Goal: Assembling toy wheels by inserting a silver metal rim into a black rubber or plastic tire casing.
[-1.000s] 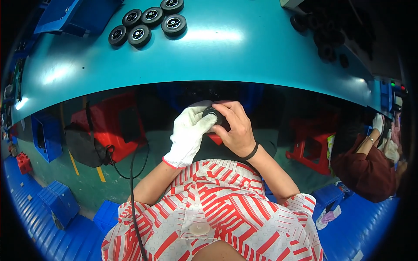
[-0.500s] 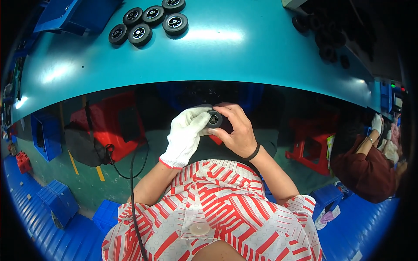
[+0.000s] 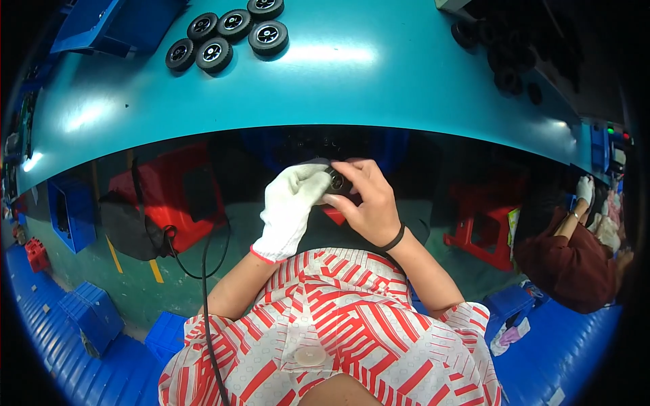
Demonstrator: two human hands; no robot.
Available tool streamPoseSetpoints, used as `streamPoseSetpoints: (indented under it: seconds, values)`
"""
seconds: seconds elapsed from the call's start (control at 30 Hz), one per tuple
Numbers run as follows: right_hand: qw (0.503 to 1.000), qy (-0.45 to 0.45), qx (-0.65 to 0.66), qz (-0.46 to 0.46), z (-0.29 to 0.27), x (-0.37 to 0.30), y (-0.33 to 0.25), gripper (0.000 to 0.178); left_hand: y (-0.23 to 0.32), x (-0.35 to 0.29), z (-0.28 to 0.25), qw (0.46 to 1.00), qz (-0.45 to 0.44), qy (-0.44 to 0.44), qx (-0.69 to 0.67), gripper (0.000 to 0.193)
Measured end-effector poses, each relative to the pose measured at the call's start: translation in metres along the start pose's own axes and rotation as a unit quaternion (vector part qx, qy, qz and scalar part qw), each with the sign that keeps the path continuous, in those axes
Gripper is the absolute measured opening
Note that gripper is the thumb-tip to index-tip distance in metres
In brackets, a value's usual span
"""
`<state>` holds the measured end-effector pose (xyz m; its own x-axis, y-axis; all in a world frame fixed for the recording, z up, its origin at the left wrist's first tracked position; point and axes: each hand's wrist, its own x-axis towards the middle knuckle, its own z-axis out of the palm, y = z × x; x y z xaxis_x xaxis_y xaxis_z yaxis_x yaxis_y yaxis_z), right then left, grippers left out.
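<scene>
A small black wheel [image 3: 336,180] is held between my two hands, in front of my body and just short of the table's near edge. My left hand [image 3: 295,195], in a white knit glove, grips it from the left with thumb and fingers. Bare, my right hand [image 3: 371,200] curls round its right side, the fingers over the top and the thumb below. Part of the wheel is hidden behind the fingers; its spoked hub shows between them.
Several black wheels [image 3: 214,55] with silver hubs lie on the teal table [image 3: 325,101]; dark wheels [image 3: 504,61] sit at far right. A blue bin [image 3: 112,24] stands far left. Red stools [image 3: 478,227] flank me. A person [image 3: 572,260] sits at right. A black cable [image 3: 205,298] hangs by my left arm.
The wheel has tilted and turned slightly between my hands, so its hub shows more at an angle. Both hands stay in nearly the same place.
</scene>
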<state>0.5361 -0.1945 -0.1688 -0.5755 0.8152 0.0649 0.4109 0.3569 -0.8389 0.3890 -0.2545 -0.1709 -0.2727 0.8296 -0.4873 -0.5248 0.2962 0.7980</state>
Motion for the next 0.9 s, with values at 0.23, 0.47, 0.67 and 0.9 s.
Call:
streamPoseSetpoints:
  seconds: [0.23, 0.47, 0.67, 0.9]
  values:
    - [0.747, -0.145, 0.623, 0.180, -0.012, -0.003, 0.020, 0.047, 0.006, 0.004, -0.014, 0.996, 0.005, 0.033, -0.078, 0.028]
    - [0.659, -0.181, 0.706, 0.187, -0.007, -0.006, 0.021, 0.051, -0.003, 0.004, -0.019, 0.997, 0.001, 0.033, -0.068, 0.028]
    - [0.679, -0.172, 0.688, 0.191, -0.006, -0.004, 0.018, 0.049, 0.004, 0.001, -0.018, 0.998, -0.005, 0.029, -0.060, 0.028]
    - [0.773, -0.148, 0.585, 0.197, -0.002, -0.006, 0.019, 0.037, 0.010, -0.011, -0.001, 0.997, -0.041, -0.060, 0.024, 0.039]
